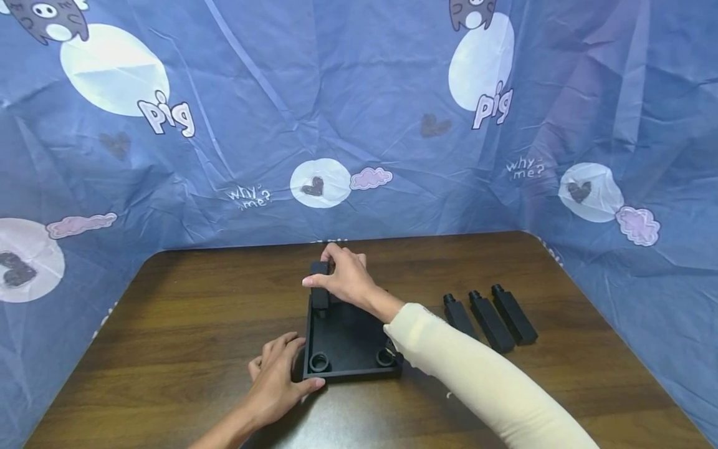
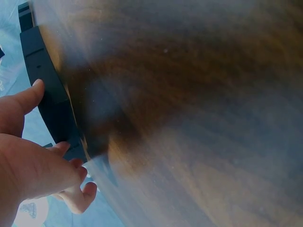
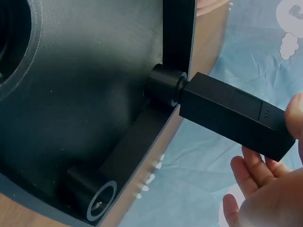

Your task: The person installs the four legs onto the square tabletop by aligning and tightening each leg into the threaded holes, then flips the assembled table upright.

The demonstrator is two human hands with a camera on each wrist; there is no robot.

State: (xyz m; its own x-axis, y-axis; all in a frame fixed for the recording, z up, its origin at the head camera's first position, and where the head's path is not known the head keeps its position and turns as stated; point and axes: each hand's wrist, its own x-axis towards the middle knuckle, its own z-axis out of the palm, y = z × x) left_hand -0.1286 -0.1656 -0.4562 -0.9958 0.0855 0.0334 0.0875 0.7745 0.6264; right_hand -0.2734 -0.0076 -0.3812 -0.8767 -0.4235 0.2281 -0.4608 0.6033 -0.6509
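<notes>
A black shallow rectangular frame (image 1: 350, 340) lies on the table with its hollow side up, round sockets at its corners. My right hand (image 1: 349, 274) grips a square black leg (image 3: 232, 111) between thumb and fingers. The leg's narrow neck meets the far left corner socket (image 3: 165, 85), and its thread is hidden inside. My left hand (image 1: 275, 380) rests against the near left corner, thumb at the front wall and fingers by the left wall. In the left wrist view its thumb touches the frame's side (image 2: 47, 75).
Three more black legs with threaded necks, among them a rightmost leg (image 1: 515, 317), lie to the right beyond my sleeve (image 1: 477, 374). All stands on a brown wooden table (image 1: 196, 324). A blue printed cloth (image 1: 364, 112) hangs behind and beside it.
</notes>
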